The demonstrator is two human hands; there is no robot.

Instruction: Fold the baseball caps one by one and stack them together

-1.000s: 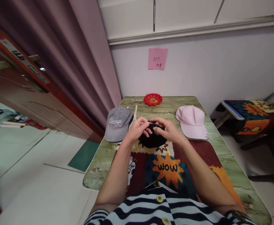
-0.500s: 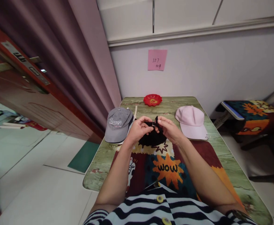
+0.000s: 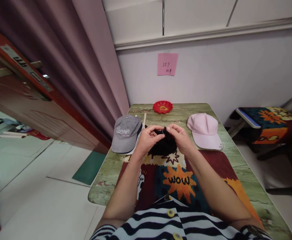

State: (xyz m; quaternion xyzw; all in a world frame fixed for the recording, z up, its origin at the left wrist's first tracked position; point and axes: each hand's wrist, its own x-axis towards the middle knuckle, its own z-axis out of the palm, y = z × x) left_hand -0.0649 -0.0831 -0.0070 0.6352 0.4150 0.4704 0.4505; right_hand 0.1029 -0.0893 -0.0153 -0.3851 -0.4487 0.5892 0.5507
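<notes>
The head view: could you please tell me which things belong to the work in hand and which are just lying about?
In hand:
- black cloth item, probably a cap, its strap held by the left hand and right hand

Apparently just lying about, untouched:
- grey cap
- pink cap
- red dish

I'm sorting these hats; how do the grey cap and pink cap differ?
The grey cap bears white "Always" lettering; the pink cap has a plain-looking crown. The grey cap is nearer the left hand, the pink cap nearer the right hand. Both are on the table, brims on the near side.
</notes>
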